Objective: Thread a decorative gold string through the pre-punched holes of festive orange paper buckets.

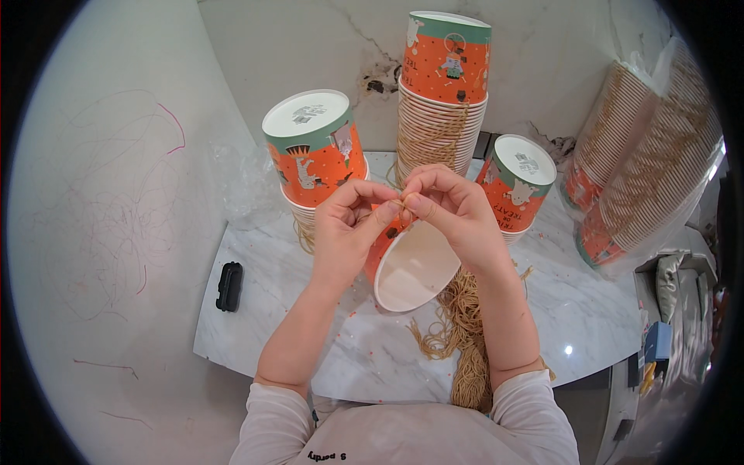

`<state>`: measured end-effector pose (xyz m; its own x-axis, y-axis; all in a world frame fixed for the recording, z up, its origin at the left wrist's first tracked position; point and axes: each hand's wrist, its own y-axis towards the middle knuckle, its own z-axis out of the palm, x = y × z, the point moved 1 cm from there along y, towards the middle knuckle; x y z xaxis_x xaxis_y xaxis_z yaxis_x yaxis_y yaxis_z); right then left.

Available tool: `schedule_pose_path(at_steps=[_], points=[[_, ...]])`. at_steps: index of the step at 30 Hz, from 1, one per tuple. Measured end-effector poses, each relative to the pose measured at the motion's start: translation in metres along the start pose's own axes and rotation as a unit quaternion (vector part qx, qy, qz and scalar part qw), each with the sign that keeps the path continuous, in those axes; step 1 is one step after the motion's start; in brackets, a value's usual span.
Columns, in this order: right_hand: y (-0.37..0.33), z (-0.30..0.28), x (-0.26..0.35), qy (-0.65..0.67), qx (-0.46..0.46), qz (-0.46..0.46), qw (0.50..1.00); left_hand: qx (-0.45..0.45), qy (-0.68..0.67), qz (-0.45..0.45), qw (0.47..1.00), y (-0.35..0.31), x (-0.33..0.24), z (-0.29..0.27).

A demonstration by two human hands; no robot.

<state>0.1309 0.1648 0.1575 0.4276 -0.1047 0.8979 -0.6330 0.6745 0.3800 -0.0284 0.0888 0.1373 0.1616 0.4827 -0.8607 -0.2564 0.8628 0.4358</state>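
An orange paper bucket with a white inside (417, 267) lies tipped on the table, its mouth toward me. Above its far side my left hand (353, 221) and my right hand (448, 209) meet, thumbs and forefingers pinched together. Both pinch a thin tan cord (401, 203), of which only a small bit shows between the fingertips. Where the cord joins the bucket is hidden behind my hands. A loose bundle of tan cords (463, 318) lies beside the bucket, under my right forearm, and hangs over the table's near edge.
Upside-down bucket stacks stand behind: left (310, 147), a tall middle one (446, 66) and right (518, 182). Bagged stacks (651, 167) lean at the far right. A small black case (229, 287) lies on the marble table (271, 333). Clear plastic wrap (244, 182) sits at the back left.
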Motion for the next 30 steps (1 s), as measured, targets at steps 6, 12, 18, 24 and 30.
schedule_pose_path(at_steps=[6, 12, 18, 24, 30], points=[[0.001, 0.0, 0.0, -0.007, 0.005, 0.001, 1.0, -0.016, -0.008, 0.004, 1.0, 0.001, 0.002, 0.003], [-0.001, 0.003, 0.002, 0.034, -0.005, 0.023, 0.999, -0.029, 0.078, 0.025, 0.996, -0.002, -0.001, -0.001], [-0.003, 0.006, 0.0, -0.055, -0.013, -0.016, 0.998, -0.056, 0.108, 0.019, 0.992, -0.005, -0.003, 0.002], [-0.005, 0.009, 0.002, -0.118, -0.019, -0.037, 0.992, -0.066, 0.111, 0.04, 0.991, -0.006, -0.003, 0.002], [-0.005, 0.006, 0.002, -0.162, -0.011, -0.058, 0.985, -0.075, 0.116, 0.049, 0.989, -0.006, -0.004, 0.002]])
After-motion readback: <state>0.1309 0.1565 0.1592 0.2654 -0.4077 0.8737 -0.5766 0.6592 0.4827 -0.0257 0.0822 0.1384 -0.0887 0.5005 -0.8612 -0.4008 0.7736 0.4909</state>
